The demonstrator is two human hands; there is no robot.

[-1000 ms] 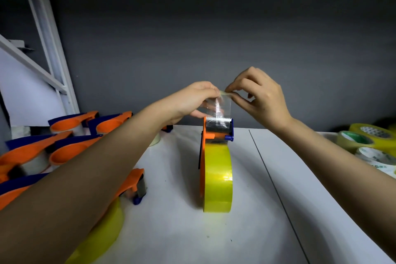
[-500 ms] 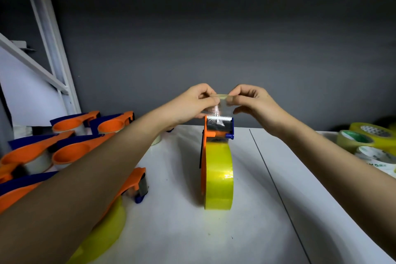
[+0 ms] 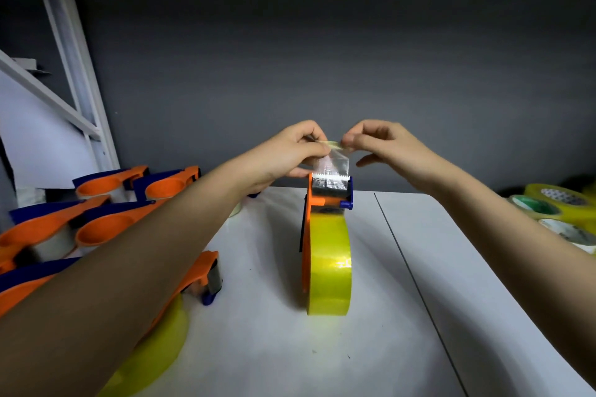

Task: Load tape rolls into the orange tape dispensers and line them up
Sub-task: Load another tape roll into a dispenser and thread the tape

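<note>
Fingers [image 3: 314, 147] of both hands pinch tape end [image 3: 332, 160] above dispenser [image 3: 317, 200].

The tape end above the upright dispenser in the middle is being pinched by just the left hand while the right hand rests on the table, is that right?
Not quite. In the head view both hands pinch the tape end: the left hand and the right hand each hold a top corner with their fingers, above the upright dispenser. The right hand is raised, not resting on the table.

A single wide-angle head camera looks forward and slightly down along both forearms, close over the white table [image 3: 451, 316]. It faces a dark grey wall [image 3: 322, 58] at the table's far edge, with lines bowed toward the frame's edges.
</note>
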